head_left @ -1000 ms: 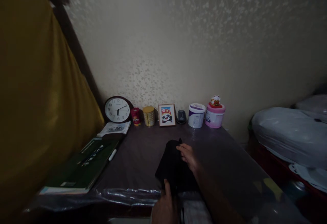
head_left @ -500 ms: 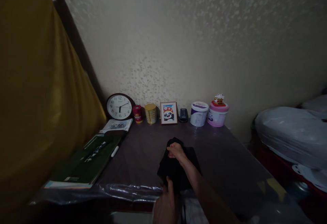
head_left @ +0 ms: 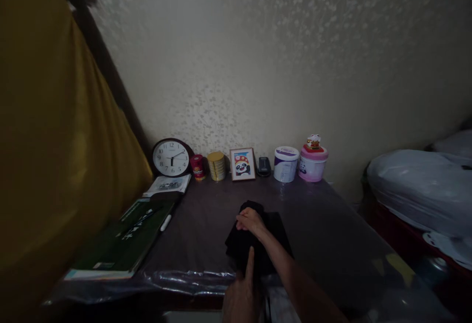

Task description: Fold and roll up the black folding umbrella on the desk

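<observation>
A folded black cloth [head_left: 273, 239] lies on the dark table [head_left: 324, 224] near its front edge. My right hand [head_left: 250, 220] rests on the cloth's far part, fingers curled and closed on a fold of it. My left hand [head_left: 241, 293] is at the near edge, one finger stretched out and pressing down on the cloth, the other fingers hidden at the frame's bottom.
Along the wall stand a round clock [head_left: 170, 158], a red tin [head_left: 198, 167], a gold tin [head_left: 216, 165], a panda picture frame [head_left: 242, 164], a small dark device [head_left: 263, 166], a white tub [head_left: 285, 163] and a pink tub [head_left: 312, 162]. Green books [head_left: 125, 237] and a pen [head_left: 165, 222] lie left. A yellow curtain [head_left: 44, 141] hangs left; plastic-covered bedding [head_left: 420, 190] lies right.
My right hand drew back from the cloth's right side to its far middle and curled closed. My left hand's finger stretched forward onto the cloth.
</observation>
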A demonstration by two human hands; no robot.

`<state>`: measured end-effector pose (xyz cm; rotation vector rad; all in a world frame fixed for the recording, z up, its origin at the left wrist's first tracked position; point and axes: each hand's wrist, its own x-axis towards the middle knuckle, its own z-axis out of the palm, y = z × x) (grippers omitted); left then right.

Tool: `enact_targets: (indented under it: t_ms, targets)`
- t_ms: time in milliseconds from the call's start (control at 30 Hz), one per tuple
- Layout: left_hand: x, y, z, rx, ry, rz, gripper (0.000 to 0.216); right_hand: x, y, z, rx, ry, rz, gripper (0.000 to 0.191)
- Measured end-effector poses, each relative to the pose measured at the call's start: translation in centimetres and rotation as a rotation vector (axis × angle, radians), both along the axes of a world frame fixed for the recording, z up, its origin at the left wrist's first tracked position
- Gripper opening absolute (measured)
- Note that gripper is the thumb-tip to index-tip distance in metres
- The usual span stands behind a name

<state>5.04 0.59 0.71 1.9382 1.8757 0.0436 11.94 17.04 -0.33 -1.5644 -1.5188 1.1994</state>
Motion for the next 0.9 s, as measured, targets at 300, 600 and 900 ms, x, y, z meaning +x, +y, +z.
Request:
enact_targets:
  t_ms: [300, 600, 900]
  targets:
    - [0.1, 0.4, -2.3, -0.031, -0.035, 0.085, 0.063, 3.3, -7.2, 1.7, 0.657, -0.242, 0.274, 0.018]
    - [0.3, 0.6, -3.5, -0.001, -0.044, 0.156, 0.06, 5.4, -1.7, -2.2, 0.814, -0.497, 0.29, 0.032]
    - [0.5, 0.8, -3.2, -0.017, -0.04, 0.179, 0.059, 5.4, 2.7, -2.1, 0.814, -0.589, 0.026, 0.035]
